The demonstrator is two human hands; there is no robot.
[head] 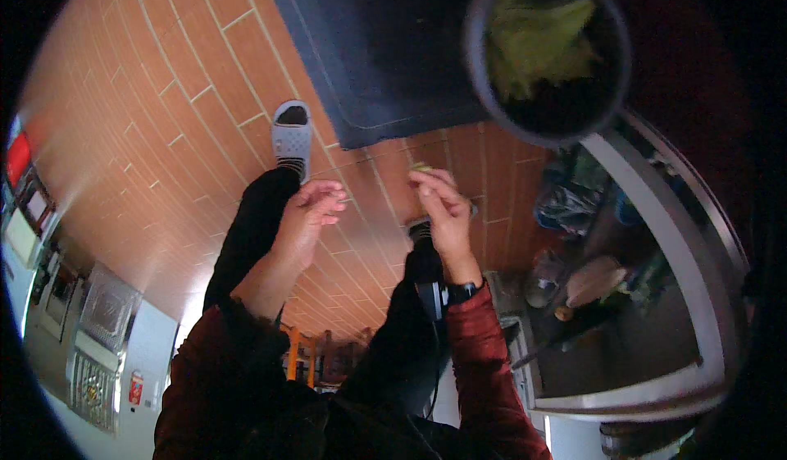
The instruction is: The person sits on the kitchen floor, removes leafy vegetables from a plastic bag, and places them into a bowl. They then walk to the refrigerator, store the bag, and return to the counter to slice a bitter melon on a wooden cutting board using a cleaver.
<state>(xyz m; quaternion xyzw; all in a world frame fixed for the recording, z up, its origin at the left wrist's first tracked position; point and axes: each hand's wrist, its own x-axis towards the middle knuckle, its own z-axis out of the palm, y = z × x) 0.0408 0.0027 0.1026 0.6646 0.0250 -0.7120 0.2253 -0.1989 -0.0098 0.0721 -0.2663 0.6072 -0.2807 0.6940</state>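
My left hand (315, 205) hangs over the tiled floor with its fingers slightly curled and apart, and nothing shows in it. Between the thumb and fingertips of my right hand (444, 205) is a small yellow-green piece (420, 168), too small to name. A round container with a pale rim (476, 48) stands at the upper right; leafy yellow-green matter (541, 42) lies in it. The container is above and to the right of my right hand, apart from it.
A dark blue-grey mat (393, 79) covers part of the tiled floor (203, 91). On the right, a pale curved frame (682, 263) borders a dark surface with plastic bags (569, 202) and produce. Household furnishings stand at the far left; something orange, perhaps a chair (295, 352), is behind me.
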